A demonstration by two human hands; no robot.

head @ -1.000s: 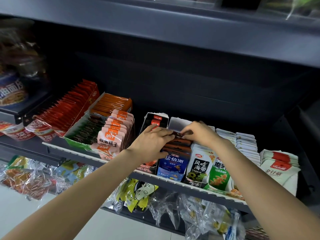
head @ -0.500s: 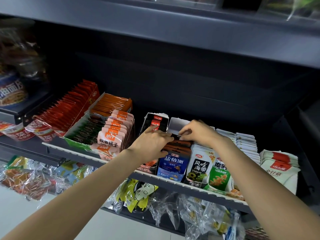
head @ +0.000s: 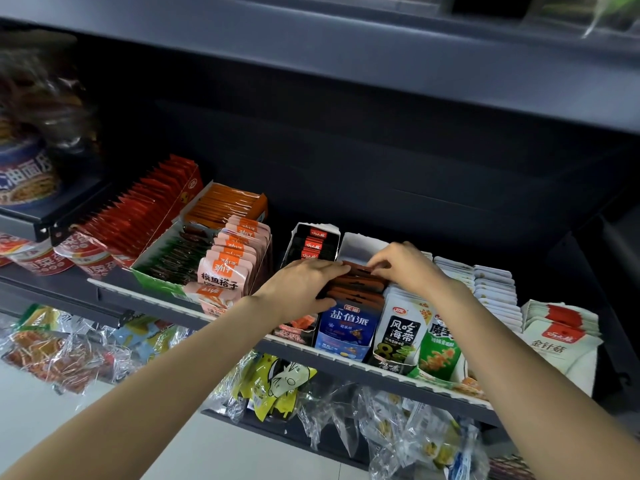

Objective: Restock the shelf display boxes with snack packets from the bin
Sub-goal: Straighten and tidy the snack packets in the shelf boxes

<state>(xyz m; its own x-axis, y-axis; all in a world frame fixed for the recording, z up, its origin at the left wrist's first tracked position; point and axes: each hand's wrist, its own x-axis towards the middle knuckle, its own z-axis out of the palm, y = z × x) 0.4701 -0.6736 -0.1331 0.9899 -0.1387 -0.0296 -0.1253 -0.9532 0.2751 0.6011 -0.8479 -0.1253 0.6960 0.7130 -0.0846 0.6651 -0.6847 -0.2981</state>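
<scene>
Right now both of my hands are on the row of brown snack packets [head: 356,284] standing in the blue display box [head: 346,329] at the near edge of the shelf [head: 381,370]. My left hand [head: 304,284] grips the left side of the row, fingers laid over the packet tops and thumb curled beneath. My right hand [head: 403,263] pinches the farthest packet at its top edge. The packets stand upright on edge, hang-hole tabs up, faces toward me; the row's long axis runs near to far. A black display box [head: 313,242] sits just left, and the seaweed box [head: 403,332] touches on the right.
</scene>
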